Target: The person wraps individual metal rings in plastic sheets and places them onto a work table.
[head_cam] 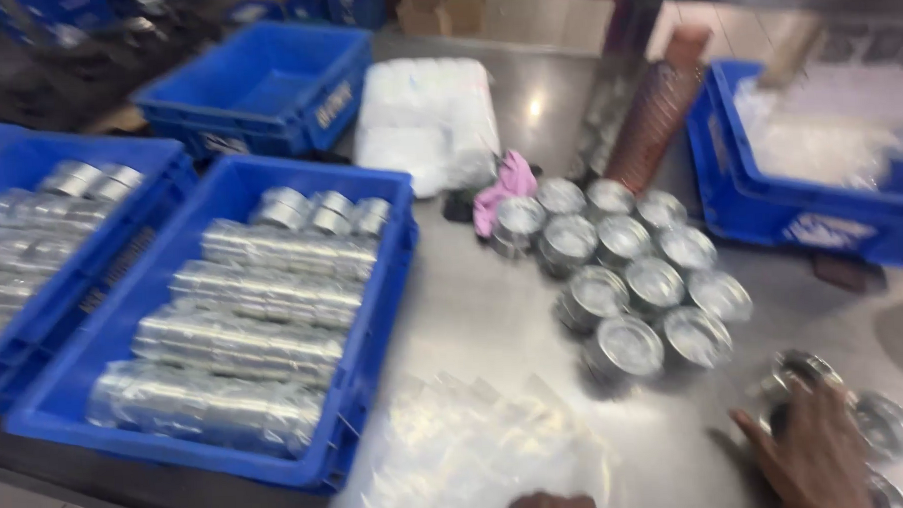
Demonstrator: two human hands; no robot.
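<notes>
Landmark: the cluster of small round foil-lidded tins (633, 283) on the steel table (484, 313); I count about eleven, packed touching in rough rows, though motion blur makes the count uncertain.

Right hand (814, 452), near and to the right of the cluster: fingers spread wide, palm down, resting on one loose tin (801, 372); two more loose tins (888, 427) just right of the hand.

Left hand (548, 507), below the cluster at the frame edge: only knuckles visible; cannot tell its state; it touches a crumpled clear plastic sheet (468, 444).

Left of the cluster: one blue crate (374, 317) holding four wrapped rolls of stacked tins plus three loose ones; a second blue crate (33, 299) farther left, likewise filled; a third, empty-looking crate (266, 85) behind.

Behind the cluster: one pink cloth (504, 187), one white plastic bundle (427, 120), one stack of brown cups (657, 112); to its right, a fourth blue crate (760, 213).
</notes>
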